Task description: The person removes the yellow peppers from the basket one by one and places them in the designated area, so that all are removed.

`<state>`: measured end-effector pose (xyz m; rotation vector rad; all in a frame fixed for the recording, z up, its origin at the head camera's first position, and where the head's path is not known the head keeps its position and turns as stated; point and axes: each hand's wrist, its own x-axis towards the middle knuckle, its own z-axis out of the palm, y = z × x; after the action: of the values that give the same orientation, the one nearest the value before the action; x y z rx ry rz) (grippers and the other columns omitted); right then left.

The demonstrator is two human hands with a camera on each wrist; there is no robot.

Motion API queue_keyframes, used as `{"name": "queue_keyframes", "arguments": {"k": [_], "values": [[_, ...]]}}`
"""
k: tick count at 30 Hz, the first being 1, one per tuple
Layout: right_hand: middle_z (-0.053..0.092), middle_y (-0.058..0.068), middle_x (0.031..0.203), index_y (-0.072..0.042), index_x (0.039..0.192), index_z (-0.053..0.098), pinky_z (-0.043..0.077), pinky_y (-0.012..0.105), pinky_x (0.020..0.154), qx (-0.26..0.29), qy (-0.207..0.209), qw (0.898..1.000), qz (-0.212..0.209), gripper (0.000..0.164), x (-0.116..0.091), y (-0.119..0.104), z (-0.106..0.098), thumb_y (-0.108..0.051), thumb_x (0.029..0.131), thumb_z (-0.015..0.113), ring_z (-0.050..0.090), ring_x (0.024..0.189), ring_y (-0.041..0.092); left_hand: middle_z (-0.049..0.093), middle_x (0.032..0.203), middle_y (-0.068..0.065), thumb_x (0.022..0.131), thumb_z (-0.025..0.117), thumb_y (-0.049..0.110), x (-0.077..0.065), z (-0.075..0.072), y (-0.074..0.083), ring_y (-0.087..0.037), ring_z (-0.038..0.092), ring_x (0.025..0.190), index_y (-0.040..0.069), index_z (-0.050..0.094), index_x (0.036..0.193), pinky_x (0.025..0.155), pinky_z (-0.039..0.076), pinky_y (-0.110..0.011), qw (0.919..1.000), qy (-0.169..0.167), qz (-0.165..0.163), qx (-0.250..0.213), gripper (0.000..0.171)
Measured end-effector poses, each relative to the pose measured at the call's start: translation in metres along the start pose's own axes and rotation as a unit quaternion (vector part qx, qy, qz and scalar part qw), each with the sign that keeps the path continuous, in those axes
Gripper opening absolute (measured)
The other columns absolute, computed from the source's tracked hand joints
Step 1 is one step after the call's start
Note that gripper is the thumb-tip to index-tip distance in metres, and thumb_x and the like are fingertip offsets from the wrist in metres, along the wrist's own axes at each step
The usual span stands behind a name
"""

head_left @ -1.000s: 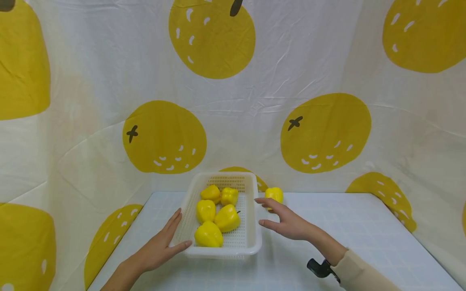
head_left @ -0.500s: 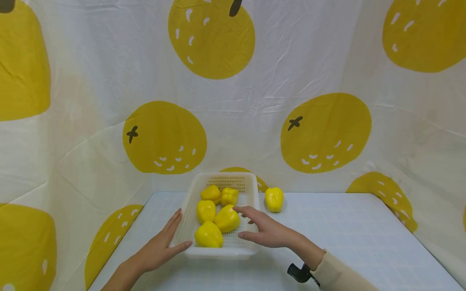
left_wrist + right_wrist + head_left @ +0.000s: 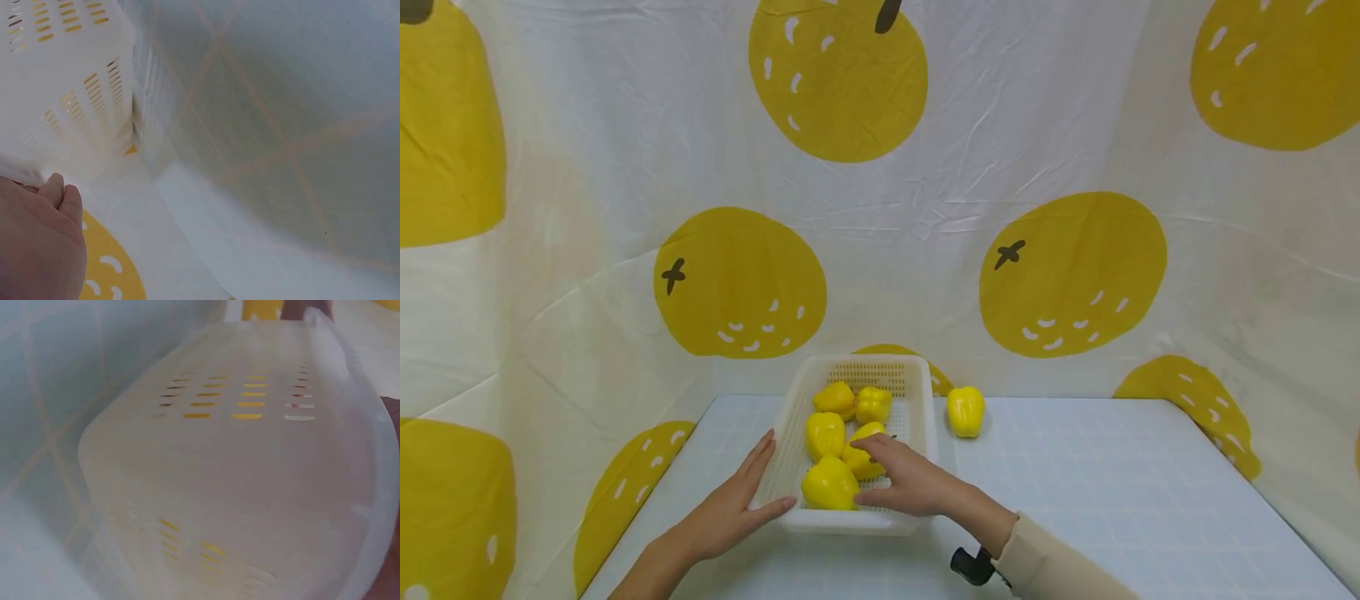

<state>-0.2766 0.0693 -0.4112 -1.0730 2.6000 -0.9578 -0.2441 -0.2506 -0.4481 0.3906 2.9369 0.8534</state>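
A white plastic basket (image 3: 850,522) stands on the table with several yellow bell peppers in it. My left hand (image 3: 722,512) rests against its left side in the head view, fingers straight along the wall and thumb at the near corner. Over the basket's right side reaches my right hand (image 3: 910,483), fingers and thumb apart. Its thumb tip is beside the nearest bell pepper (image 3: 827,483). Its fingers partly cover the bell pepper behind that one (image 3: 859,461). The right wrist view shows mostly the basket's slotted wall (image 3: 219,450); the right fingers are hidden there.
One more yellow bell pepper (image 3: 966,411) lies on the table outside the basket, at its right. A pale blue checked tablecloth (image 3: 1097,492) covers the table. Behind hangs a white curtain (image 3: 910,250) printed with large yellow fruit.
My right hand has moved left and a little nearer, from beside the loose bell pepper to over those in the basket. The left hand, basket and bell peppers have stayed put.
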Motion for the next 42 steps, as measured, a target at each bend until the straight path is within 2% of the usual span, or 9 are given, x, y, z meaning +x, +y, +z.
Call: {"name": "queue_keyframes", "arguments": {"k": [11, 19, 28, 35, 42], "values": [[0.052, 0.000, 0.145, -0.017, 0.148, 0.053, 0.050, 0.035, 0.104, -0.058, 0.003, 0.998, -0.004, 0.072, 0.025, -0.004, 0.017, -0.048, 0.088, 0.079, 0.057, 0.120, 0.010, -0.001, 0.173, -0.004, 0.095, 0.057, 0.067, 0.000, 0.000, 0.000, -0.038, 0.016, 0.156, 0.014, 0.009, 0.166, 0.118, 0.023, -0.066, 0.9999, -0.005, 0.007, -0.007, 0.101], [0.054, 0.003, 0.140, -0.023, 0.146, 0.057, 0.056, 0.031, 0.089, -0.123, 0.011, 0.992, -0.001, 0.072, 0.039, -0.011, 0.028, -0.050, 0.084, 0.081, 0.059, 0.101, 0.009, 0.000, 0.173, -0.003, 0.093, 0.054, 0.072, -0.001, -0.001, 0.000, -0.036, 0.019, 0.155, 0.014, 0.011, 0.166, 0.118, 0.025, -0.064, 0.9999, 0.002, 0.011, 0.001, 0.103], [0.058, 0.001, 0.133, -0.028, 0.140, 0.063, 0.057, 0.034, 0.079, -0.168, 0.012, 0.986, 0.019, 0.065, 0.050, -0.018, 0.036, -0.051, 0.082, 0.083, 0.058, 0.098, 0.011, 0.001, 0.173, -0.003, 0.094, 0.056, 0.069, 0.000, 0.000, -0.001, -0.037, 0.020, 0.155, 0.014, 0.011, 0.166, 0.117, 0.026, -0.065, 1.0000, 0.002, 0.009, 0.001, 0.101], [0.061, 0.001, 0.133, -0.023, 0.139, 0.064, 0.057, 0.036, 0.088, -0.172, 0.007, 0.985, 0.027, 0.063, 0.053, -0.021, 0.037, -0.046, 0.083, 0.084, 0.061, 0.103, 0.012, 0.001, 0.173, 0.000, 0.094, 0.059, 0.066, 0.001, -0.002, -0.004, -0.034, 0.018, 0.156, 0.015, 0.011, 0.166, 0.118, 0.025, -0.064, 0.9999, 0.006, 0.011, -0.002, 0.101], [0.062, 0.004, 0.135, -0.015, 0.140, 0.063, 0.053, 0.035, 0.099, -0.137, -0.003, 0.990, 0.025, 0.063, 0.049, -0.020, 0.036, -0.038, 0.085, 0.084, 0.061, 0.110, 0.013, 0.000, 0.173, 0.000, 0.093, 0.057, 0.071, 0.000, -0.001, -0.004, -0.034, 0.018, 0.156, 0.015, 0.009, 0.166, 0.118, 0.025, -0.064, 0.9999, 0.001, 0.013, -0.006, 0.104]]}}
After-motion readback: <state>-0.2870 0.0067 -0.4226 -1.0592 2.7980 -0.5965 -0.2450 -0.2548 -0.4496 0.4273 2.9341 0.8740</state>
